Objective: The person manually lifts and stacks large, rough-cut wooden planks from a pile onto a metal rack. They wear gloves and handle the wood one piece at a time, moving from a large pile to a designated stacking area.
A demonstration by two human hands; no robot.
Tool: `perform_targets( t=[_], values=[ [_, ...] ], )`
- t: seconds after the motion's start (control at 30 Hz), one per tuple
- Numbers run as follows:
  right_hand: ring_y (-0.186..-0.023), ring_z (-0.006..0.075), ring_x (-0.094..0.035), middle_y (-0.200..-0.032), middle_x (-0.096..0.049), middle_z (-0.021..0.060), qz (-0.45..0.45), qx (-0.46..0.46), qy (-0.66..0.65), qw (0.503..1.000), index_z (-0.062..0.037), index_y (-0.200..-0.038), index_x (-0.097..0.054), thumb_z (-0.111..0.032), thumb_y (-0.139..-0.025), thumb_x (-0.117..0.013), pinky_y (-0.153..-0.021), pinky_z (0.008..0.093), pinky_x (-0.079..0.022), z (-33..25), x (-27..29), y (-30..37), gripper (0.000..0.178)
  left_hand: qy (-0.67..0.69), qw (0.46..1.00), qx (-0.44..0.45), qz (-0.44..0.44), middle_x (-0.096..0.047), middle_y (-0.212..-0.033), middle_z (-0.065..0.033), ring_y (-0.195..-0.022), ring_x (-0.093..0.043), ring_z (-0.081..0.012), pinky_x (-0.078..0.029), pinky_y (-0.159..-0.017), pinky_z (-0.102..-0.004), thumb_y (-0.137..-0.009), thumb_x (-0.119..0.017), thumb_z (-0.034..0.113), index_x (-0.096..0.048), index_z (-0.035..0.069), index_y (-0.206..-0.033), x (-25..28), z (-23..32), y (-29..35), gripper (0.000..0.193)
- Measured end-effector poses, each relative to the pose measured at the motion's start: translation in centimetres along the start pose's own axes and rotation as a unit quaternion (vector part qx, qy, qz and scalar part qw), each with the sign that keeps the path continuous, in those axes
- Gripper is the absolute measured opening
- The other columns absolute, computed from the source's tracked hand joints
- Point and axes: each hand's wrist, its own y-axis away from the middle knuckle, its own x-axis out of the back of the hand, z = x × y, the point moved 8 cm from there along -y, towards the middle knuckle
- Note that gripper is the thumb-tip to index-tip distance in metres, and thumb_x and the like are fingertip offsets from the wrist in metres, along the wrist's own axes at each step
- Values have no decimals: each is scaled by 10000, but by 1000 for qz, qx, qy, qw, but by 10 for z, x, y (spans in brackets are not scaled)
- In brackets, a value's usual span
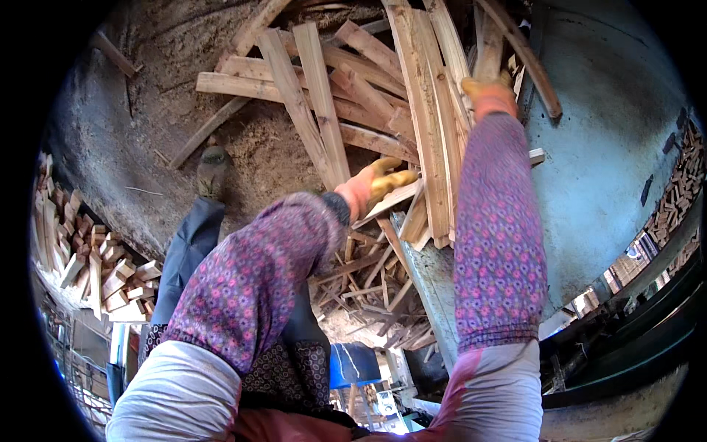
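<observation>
My left hand [377,186], in an orange and yellow work glove, is beside the near part of a bundle of long planks [426,125]. Its thumb and fingers are apart, and a short pale wood strip [394,197] lies just below them. Reaching further out, my right hand [490,96] wears a matching glove and is closed round the near end of a wooden plank [490,55]; its fingertips are partly hidden. A curved, darker board [526,59] passes close to its right side. Patterned purple sleeves cover both forearms.
Loose planks [309,96] lie crossed over sawdust ahead. A blue-grey metal surface [589,155] spreads to the right, its edge near the bundle. Wood offcuts [375,287] are heaped below my hands. Stacked short blocks [110,272] stand at left. My shoe [213,171] rests on the floor.
</observation>
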Motion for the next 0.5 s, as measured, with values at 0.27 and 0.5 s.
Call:
perform_targets(
  t=[0.27,0.5],
  values=[
    [-1245,368,-564,-1341,-575,285,64,185,-205,959,97,-1429,-432,-403,-732,-856,-1077,406,-460,106,-48,56,957,113,988,-102,-39,-565,-1467,-143,-1350,-532,-252,-391,-1153,-374,-991,-593,562,-364,-66,-1529,-26,-56,-108,858],
    [-1142,379,-616,-1281,-619,259,37,103,-207,972,58,-1420,-516,-455,-743,-855,-992,425,-497,109,-37,112,915,106,981,11,-161,-609,-1416,-128,-1310,-558,-227,-405,-1140,-371,-940,-568,688,-516,16,-1460,-71,1,-56,852]
  ],
)
